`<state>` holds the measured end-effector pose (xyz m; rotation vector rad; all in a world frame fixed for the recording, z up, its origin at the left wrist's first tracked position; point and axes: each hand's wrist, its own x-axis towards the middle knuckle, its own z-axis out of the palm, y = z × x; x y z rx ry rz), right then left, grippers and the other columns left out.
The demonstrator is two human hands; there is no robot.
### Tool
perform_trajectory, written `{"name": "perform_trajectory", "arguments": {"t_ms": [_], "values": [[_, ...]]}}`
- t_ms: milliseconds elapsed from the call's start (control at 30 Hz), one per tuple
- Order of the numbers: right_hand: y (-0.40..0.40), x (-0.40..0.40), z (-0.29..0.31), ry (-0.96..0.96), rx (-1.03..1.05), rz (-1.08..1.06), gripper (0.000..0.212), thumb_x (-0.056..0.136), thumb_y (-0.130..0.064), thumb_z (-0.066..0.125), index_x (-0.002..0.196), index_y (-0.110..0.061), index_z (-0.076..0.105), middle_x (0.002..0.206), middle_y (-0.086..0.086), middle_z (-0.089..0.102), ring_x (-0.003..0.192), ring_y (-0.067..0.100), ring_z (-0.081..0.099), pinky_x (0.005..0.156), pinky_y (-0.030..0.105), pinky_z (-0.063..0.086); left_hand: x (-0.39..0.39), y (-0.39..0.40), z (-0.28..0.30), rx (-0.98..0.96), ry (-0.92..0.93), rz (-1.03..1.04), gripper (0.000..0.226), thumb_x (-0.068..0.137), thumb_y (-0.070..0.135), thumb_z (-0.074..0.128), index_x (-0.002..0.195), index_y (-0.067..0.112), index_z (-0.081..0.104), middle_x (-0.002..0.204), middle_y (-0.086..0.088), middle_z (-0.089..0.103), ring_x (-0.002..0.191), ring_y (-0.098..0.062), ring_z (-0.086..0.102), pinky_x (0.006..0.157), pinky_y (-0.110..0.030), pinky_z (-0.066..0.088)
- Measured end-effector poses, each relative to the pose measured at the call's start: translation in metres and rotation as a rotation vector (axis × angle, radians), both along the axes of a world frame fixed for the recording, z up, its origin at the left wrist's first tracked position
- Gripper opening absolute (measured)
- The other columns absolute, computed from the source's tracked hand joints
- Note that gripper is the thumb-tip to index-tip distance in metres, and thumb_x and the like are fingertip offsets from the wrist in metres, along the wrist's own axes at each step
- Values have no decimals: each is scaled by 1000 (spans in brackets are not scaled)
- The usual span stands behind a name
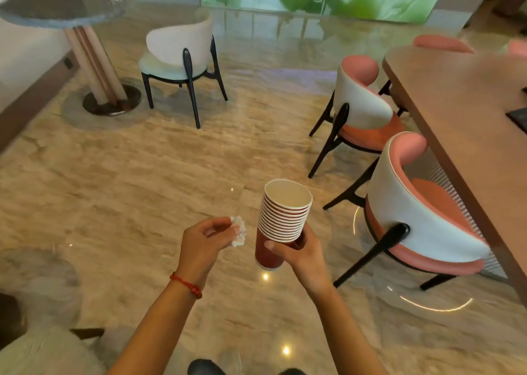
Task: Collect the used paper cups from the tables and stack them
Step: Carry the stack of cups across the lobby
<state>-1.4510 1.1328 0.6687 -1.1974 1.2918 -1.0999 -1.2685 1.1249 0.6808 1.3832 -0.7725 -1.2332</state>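
Observation:
A tall stack of several red paper cups with white rims (282, 217) is held upright over the marble floor, its top cup showing nothing inside. My right hand (299, 256) grips the stack near the lowest cup. Just to the left of the stack, my left hand (204, 242) pinches a crumpled white tissue (239, 230) between fingers and thumb. A red string bracelet sits on the left wrist.
A long wooden table (456, 103) runs along the right with pink-and-white chairs (422, 217) pushed against it. A round grey pedestal table (57, 11) and a white chair (179, 58) stand at the back left. A fluffy white seat (42, 352) is at the bottom left.

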Motion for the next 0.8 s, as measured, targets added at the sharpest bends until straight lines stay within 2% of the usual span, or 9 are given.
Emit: {"name": "perform_trajectory", "arguments": {"t_ms": [100, 233, 367, 500, 567, 700, 800], "values": [[-54, 0, 2, -2, 6, -3, 61, 62, -19, 83, 116, -23, 55, 106, -8, 68, 98, 3, 64, 75, 14, 51, 2, -56, 0, 5, -6, 0, 16, 71, 1, 75, 79, 14, 69, 72, 6, 71, 65, 0, 66, 54, -13, 51], [-129, -5, 2, -17, 17, -24, 73, 52, -38, 82, 118, -21, 55, 106, -8, 68, 98, 3, 64, 74, 15, 51, -5, -131, -5, 14, 16, -5, 17, 71, 1, 74, 78, 16, 69, 66, 9, 73, 65, 0, 67, 53, -11, 49], [-218, -18, -3, -3, -12, -19, 61, 59, -19, 83, 114, -21, 57, 100, -13, 70, 95, 1, 65, 72, 12, 50, -18, -217, -11, 7, 5, -5, 18, 72, 1, 74, 77, 17, 70, 66, 10, 73, 65, -1, 67, 53, -12, 50], [-307, -35, -1, -12, -30, 20, 59, 66, -6, 82, 114, -25, 55, 104, -11, 67, 95, -2, 63, 72, 10, 49, -37, -302, -9, 3, -2, 10, 18, 72, 0, 73, 78, 17, 69, 66, 9, 72, 65, 0, 67, 53, -11, 49], [-348, -43, 5, -10, -22, 32, 59, 67, -4, 81, 113, -29, 54, 103, -13, 67, 95, -3, 63, 72, 10, 50, -46, -340, -5, 7, -2, 18, 18, 72, -1, 73, 78, 15, 69, 63, 9, 71, 61, 0, 65, 52, -11, 49], [-427, -50, 13, -23, 1, 55, 60, 68, -6, 80, 120, -21, 53, 110, -6, 66, 98, 1, 63, 75, 14, 51, -52, -413, 1, 12, -14, 38, 18, 72, 0, 73, 79, 15, 68, 61, 9, 70, 61, 1, 65, 52, -12, 49], [-484, -47, 11, -18, 8, 57, 58, 68, -8, 81, 114, -29, 54, 107, -10, 67, 97, -1, 63, 73, 12, 51, -51, -468, 1, 19, -12, 56, 18, 72, 0, 73, 79, 16, 69, 67, 6, 70, 64, -3, 66, 55, -14, 52]]}}
